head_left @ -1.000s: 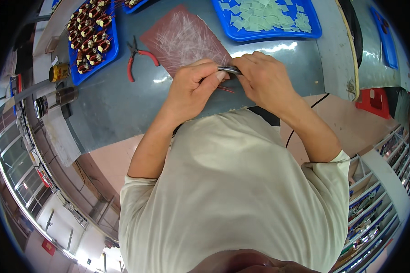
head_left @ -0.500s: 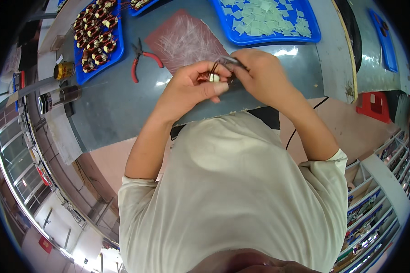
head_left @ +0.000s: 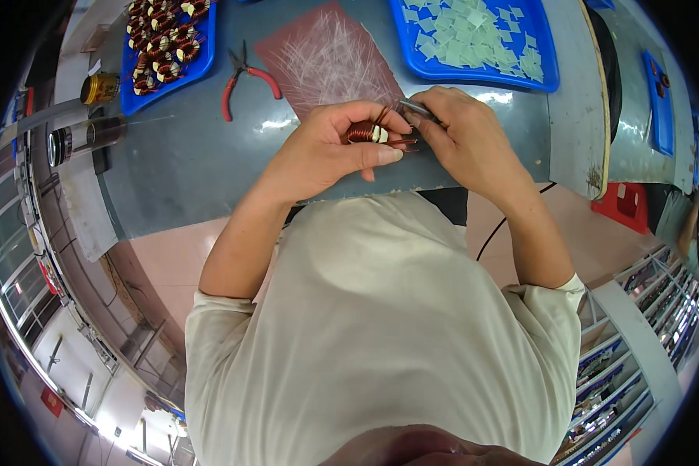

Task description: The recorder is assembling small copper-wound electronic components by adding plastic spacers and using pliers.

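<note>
Between the thumb and fingers of my left hand (head_left: 314, 155) sits a small copper-wire coil (head_left: 361, 133) with a pale block at its side. Several reddish wire ends stick out of it, some up and some toward the right. My right hand (head_left: 474, 144) is closed round a slim grey metal tool (head_left: 422, 111), its tip pointing left near the upper wires. Whether the tip touches a wire I cannot tell, and the tool's rear is hidden in the palm. Both hands are over the near part of the grey table (head_left: 186, 179).
Red-handled pliers (head_left: 243, 78) lie left of a reddish mat (head_left: 326, 58) strewn with clear strips. At the far left, a blue tray (head_left: 202, 66) holds several coils; at the far right, another blue tray (head_left: 481, 78) holds pale green squares. Two jars, yellow (head_left: 101, 88) and dark (head_left: 105, 132), stand left.
My right hand and the tool have shifted right, away from the coil. The coil is turned in my left hand, and more of it and its wire ends show. The whole view has shifted slightly.
</note>
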{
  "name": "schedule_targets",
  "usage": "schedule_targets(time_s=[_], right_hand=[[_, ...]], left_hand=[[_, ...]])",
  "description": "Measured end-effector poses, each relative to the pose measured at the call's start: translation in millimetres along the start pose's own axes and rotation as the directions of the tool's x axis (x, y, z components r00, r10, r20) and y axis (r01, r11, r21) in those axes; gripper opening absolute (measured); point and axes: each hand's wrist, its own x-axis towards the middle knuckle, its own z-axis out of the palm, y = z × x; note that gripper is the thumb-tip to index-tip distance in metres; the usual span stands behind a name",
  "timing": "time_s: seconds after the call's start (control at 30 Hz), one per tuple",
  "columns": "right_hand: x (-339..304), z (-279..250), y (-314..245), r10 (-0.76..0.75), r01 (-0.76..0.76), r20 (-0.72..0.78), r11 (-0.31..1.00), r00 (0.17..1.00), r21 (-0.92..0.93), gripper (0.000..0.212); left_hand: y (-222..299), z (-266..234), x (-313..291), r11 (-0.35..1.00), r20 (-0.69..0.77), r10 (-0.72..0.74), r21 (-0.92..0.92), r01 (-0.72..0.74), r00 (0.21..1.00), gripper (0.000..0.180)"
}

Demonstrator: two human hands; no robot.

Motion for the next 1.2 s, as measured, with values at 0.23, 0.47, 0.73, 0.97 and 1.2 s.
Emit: schedule_targets(time_s=[0.23, 0.47, 0.73, 0.97, 1.2], right_hand=[[3.6, 2.9, -0.8, -0.027, 0.028, 0.075, 1.000, 0.997, -0.011, 0.013], [0.7, 15.9, 7.0, -0.106, 0.111, 0.033, 0.946, 0.994, -0.304, 0.013], [-5.4, 20.2, 10.4, -0.203, 0.161, -0.094, 0.929, 0.975, -0.334, 0.019], [17.1, 5.5, 19.8, -0.446, 0.356, -0.086, 0.803, 0.891, -0.478, 0.022], [31.4, -13.3, 12.5, -0.803, 0.649, 0.018, 0.468, 0.595, -0.600, 0.028]], left_hand=[[-4.0, -0.8, 4.9, 0.997, -0.006, -0.048, 0.055, 0.049, 0.999, 0.034], [-13.5, -2.1, 7.0, 0.991, -0.081, -0.015, 0.131, 0.026, 0.997, 0.020], [-24.8, -0.1, 8.0, 0.999, -0.104, 0.035, -0.001, -0.035, 0.994, 0.021], [-14.3, 1.1, -2.4, 0.988, -0.065, 0.148, -0.037, -0.150, 0.987, 0.044], [-14.1, -21.6, -8.8, 0.929, 0.242, -0.049, -0.345, 0.133, 0.969, 0.059]])
